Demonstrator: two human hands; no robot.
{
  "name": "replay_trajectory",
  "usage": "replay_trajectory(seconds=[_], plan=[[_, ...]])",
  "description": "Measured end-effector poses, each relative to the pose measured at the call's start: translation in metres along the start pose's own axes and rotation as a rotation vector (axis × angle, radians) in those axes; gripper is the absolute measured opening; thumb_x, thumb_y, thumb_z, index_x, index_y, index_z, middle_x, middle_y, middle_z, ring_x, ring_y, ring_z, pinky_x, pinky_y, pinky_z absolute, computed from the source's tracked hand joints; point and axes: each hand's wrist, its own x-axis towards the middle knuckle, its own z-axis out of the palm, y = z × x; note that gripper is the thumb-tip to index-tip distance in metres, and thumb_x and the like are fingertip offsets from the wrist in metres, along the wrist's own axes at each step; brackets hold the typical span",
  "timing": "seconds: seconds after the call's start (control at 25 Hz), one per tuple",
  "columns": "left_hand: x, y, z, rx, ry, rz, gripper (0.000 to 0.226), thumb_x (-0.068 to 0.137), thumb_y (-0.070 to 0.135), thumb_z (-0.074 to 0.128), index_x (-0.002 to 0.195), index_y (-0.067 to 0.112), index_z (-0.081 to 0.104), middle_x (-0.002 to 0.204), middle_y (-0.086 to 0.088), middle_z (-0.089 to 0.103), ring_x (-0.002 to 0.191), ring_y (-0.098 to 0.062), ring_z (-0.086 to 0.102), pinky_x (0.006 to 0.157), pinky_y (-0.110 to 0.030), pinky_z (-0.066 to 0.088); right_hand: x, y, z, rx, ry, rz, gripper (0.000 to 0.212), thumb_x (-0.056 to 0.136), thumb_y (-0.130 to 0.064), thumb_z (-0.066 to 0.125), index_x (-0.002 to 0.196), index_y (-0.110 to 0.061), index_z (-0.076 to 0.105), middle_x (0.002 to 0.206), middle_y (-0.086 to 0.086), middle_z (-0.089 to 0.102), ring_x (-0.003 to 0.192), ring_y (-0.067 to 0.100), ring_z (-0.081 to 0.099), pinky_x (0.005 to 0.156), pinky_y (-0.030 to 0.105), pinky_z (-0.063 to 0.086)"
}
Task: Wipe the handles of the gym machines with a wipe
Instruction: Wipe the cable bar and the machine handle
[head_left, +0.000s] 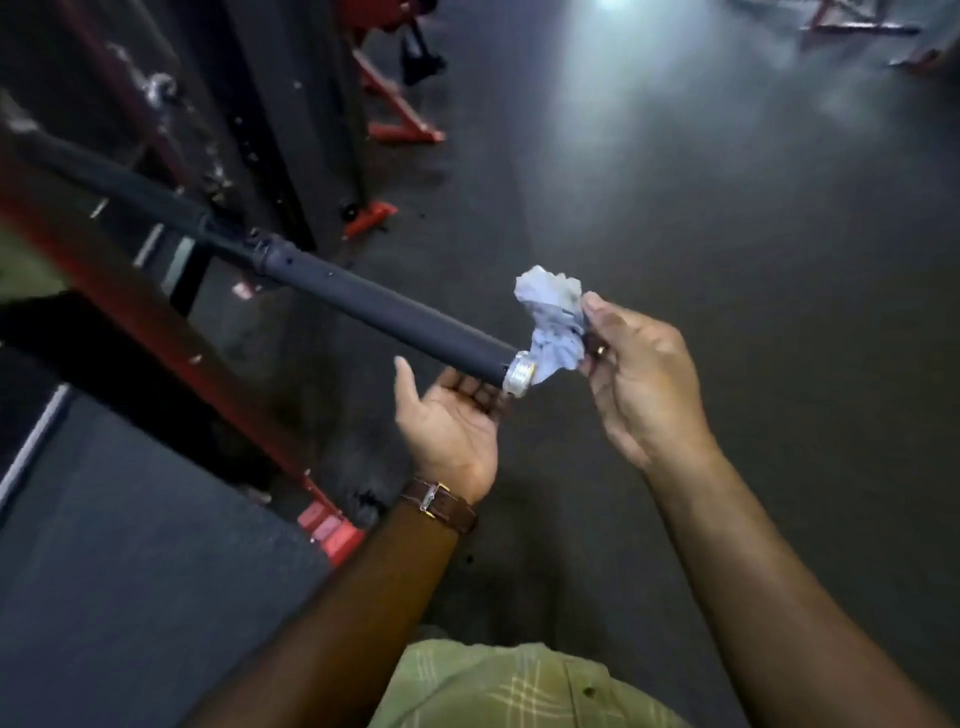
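Crumpled pale wipe (551, 317) pinched in the grip of the right hand (641, 384), its lower edge touching the silver end cap (521, 373) of the black padded handle (395, 317). Left hand (451, 415), palm up and fingers relaxed, grip released, lies just beneath the handle's end. Brown watch strap (441, 505) on the left wrist. Red machine frame (171, 332) crosses behind, left; dark glossy floor (727, 208) reflects overhead light.
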Motion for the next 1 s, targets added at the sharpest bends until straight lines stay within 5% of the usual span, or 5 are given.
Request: replay_trajectory(seconds=[0.2,0.44,0.6,0.8,1.0], plan=[[-0.005,0.019,0.008,-0.140,-0.095,0.152,0.084,0.089,0.074,0.038,0.127,0.002,0.054,0.131,-0.025,0.056,0.125,-0.037,0.052,0.118,-0.050,0.029,0.031,-0.018,0.012,-0.633,-0.611,-0.279,0.009,0.077,-0.007,0.083,0.086,-0.004,0.079,0.090,0.006,0.073,0.088,0.012,0.070,0.078,0.022,0.052],[0.004,0.042,0.029,-0.240,-0.103,0.160,0.045,0.098,0.054,0.048,0.109,0.010,0.053,0.127,-0.022,0.065,0.114,-0.036,0.066,0.094,-0.051,0.055,0.032,-0.012,0.031,-1.083,-0.784,-0.780,0.010,0.069,-0.016,0.086,0.075,-0.015,0.078,0.080,-0.001,0.067,0.075,0.010,0.062,0.069,0.021,0.047],[0.013,0.042,0.029,-0.223,-0.097,0.174,0.044,0.102,0.054,0.039,0.101,0.012,0.052,0.129,-0.019,0.065,0.121,-0.033,0.063,0.112,-0.048,0.041,0.041,-0.014,0.026,-1.063,-0.686,-0.667,0.009,0.071,-0.014,0.088,0.076,-0.016,0.079,0.076,-0.005,0.068,0.071,0.006,0.063,0.066,0.022,0.049],[0.007,0.047,0.029,-0.234,-0.146,0.189,0.052,0.102,0.055,0.035,0.093,0.009,0.057,0.111,-0.018,0.071,0.109,-0.032,0.069,0.109,-0.044,0.039,0.042,-0.013,0.041,-0.926,-0.704,-0.575,0.014,0.071,-0.006,0.087,0.083,-0.013,0.081,0.080,-0.003,0.073,0.075,0.007,0.068,0.069,0.018,0.050],[0.002,0.051,0.030,-0.267,-0.140,0.200,0.051,0.102,0.053,0.038,0.106,0.004,0.051,0.115,-0.022,0.069,0.110,-0.035,0.068,0.098,-0.048,0.051,0.056,-0.014,0.040,-0.869,-0.589,-0.103,0.017,0.075,0.002,0.081,0.084,-0.013,0.081,0.072,-0.006,0.074,0.061,0.001,0.061,0.059,0.019,0.046]])
